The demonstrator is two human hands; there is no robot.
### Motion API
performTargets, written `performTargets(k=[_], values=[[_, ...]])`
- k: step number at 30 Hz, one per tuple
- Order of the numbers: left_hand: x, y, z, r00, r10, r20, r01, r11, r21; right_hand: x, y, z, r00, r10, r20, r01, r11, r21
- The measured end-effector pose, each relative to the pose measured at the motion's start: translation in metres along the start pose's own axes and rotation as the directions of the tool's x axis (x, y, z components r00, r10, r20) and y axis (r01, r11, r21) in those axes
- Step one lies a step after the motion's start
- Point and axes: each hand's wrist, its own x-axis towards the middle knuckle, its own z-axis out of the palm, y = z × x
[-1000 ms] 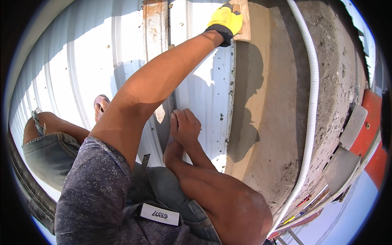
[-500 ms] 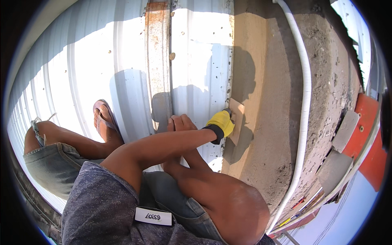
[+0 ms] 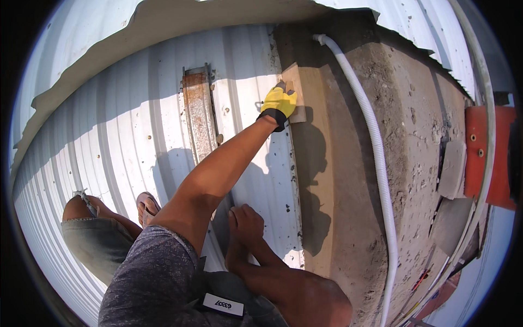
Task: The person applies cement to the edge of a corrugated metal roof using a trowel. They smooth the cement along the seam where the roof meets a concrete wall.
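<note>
My left hand, in a yellow glove with a black cuff, reaches far forward with its fingers closed. It grips a flat, rectangular tan float; the handle is mostly hidden by the glove. The float lies against a smooth tan mortar strip beside the edge of white corrugated metal sheeting. Shadow falls across part of the strip. My right hand is out of view.
A white corrugated hose runs along rough concrete on the right. A rusty metal channel lies on the sheeting. Ahead hangs a jagged sheet edge. Red panels and grey slabs stand far right.
My left arm has straightened, carrying the float forward along the strip, away from me. The view has shifted, so the overhanging sheet edge ahead now shows.
</note>
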Motion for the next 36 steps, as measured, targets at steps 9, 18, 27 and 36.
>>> performTargets(k=[9,18,27,36], values=[[-0.264,0.115,-0.021,0.657,-0.220,0.721,0.498,0.845,-0.196,-0.004,0.007,-0.001,1.000,-0.002,-0.020,0.000,0.998,-0.068],[-0.177,0.087,-0.067,0.852,-0.366,0.375,0.486,0.284,-0.827,-0.017,0.009,0.005,0.999,-0.054,-0.004,0.054,0.998,-0.042],[0.049,0.004,-0.071,0.915,-0.314,0.252,0.397,0.814,-0.424,-0.002,0.005,-0.008,0.996,0.094,-0.011,-0.091,0.981,0.174],[-0.087,0.081,-0.143,0.576,-0.040,0.817,0.646,0.634,-0.425,0.079,0.009,-0.094,0.696,0.640,-0.325,-0.132,0.559,0.819]])
